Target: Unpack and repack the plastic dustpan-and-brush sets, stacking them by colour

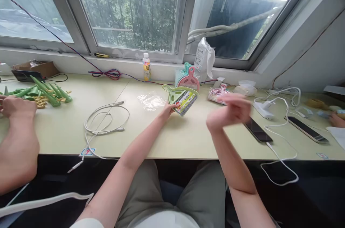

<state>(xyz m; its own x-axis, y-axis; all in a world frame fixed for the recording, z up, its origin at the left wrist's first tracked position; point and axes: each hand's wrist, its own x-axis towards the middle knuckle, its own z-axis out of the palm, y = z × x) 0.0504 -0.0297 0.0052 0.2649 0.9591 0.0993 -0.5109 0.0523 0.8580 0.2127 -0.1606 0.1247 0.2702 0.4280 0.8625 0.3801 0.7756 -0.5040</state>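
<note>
Your left hand (169,108) grips green mini dustpan (183,99) over worktop (188,141), at your 12 o'clock, handle (165,86) toward 10. Dustpan lies at 9 o'clock from your right hand (234,110): raised, blurred, curled; can't tell whether holding anything.

It looks like a small workshop: a co-worker's hand (18,107) beside heaped green parts (47,93), one long shared bench (185,138).
</note>
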